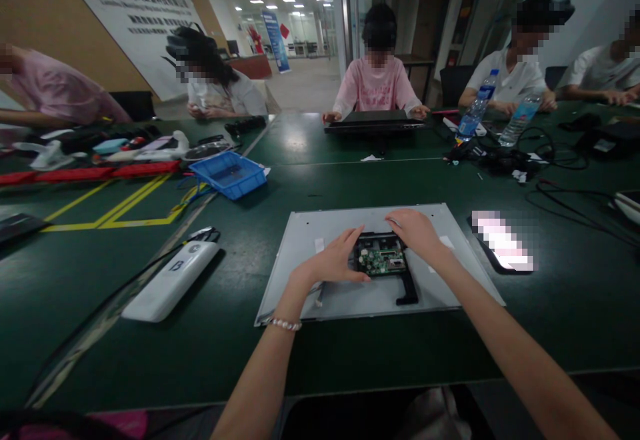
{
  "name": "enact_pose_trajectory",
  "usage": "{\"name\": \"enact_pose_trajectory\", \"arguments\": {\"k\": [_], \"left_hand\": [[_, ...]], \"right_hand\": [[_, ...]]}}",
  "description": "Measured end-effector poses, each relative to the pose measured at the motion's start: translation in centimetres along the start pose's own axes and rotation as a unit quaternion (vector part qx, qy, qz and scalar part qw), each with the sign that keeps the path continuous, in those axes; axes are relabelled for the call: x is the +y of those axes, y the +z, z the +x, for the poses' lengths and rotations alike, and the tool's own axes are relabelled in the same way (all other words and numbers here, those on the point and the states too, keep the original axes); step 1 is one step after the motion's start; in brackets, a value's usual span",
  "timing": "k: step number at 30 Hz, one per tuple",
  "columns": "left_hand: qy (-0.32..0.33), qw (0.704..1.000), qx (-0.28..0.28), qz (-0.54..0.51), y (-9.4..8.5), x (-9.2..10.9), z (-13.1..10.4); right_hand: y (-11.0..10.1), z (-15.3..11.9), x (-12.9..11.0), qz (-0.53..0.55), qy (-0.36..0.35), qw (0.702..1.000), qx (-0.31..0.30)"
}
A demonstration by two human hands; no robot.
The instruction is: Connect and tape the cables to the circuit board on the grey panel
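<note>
A flat grey metal panel (pixel 340 300) lies on the table in front of me. On its middle sits a black plastic frame (pixel 411 290) with a green circuit board (pixel 383 262) in it. My left hand (pixel 337 260) grips the frame's left side, fingers at the upper corner and thumb by the lower edge. Curled over the upper right corner of the frame is my right hand (pixel 415 230); its fingertips are partly hidden. A thin cable (pixel 319 293) lies on the panel below my left wrist.
To the left lies a white power bank (pixel 173 280) with a black cable. A blue tray (pixel 230 173) stands beyond it. At the right is a phone (pixel 503 243). Two bottles, one a water bottle (pixel 477 107), stand farther back. Several people sit around the green table (pixel 390 347).
</note>
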State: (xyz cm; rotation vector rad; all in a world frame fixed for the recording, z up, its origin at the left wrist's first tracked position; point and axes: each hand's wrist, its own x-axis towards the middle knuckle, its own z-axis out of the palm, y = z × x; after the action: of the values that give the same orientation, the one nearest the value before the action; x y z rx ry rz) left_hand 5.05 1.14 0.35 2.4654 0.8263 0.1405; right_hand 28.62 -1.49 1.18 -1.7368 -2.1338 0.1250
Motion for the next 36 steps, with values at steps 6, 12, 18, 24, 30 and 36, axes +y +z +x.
{"name": "enact_pose_trajectory", "arguments": {"k": [6, 12, 18, 24, 30, 36], "left_hand": [[-0.007, 1.0, -0.01, 0.017, 0.0, -0.1, 0.0], [-0.016, 0.999, -0.021, 0.02, 0.2, -0.2, 0.0], [-0.011, 1.0, -0.016, 0.014, 0.2, -0.2, 0.0], [-0.011, 1.0, -0.013, 0.01, 0.1, -0.1, 0.0], [-0.008, 1.0, -0.014, 0.014, 0.3, -0.3, 0.0], [-0.011, 1.0, -0.01, 0.01, 0.2, 0.0, 0.0]], "right_hand": [[2.0, 0.9, -2.7, -0.023, -0.029, 0.998, -0.05], [3.2, 0.6, -2.7, -0.022, -0.045, 0.998, -0.045], [3.0, 0.5, -2.7, -0.018, -0.043, 0.999, -0.024], [3.0, 0.7, -2.9, -0.006, -0.038, 0.998, -0.045], [3.1, 0.7, -2.8, -0.002, -0.047, 0.998, -0.049], [3.1, 0.6, -2.7, 0.003, -0.045, 0.998, -0.044]]}}
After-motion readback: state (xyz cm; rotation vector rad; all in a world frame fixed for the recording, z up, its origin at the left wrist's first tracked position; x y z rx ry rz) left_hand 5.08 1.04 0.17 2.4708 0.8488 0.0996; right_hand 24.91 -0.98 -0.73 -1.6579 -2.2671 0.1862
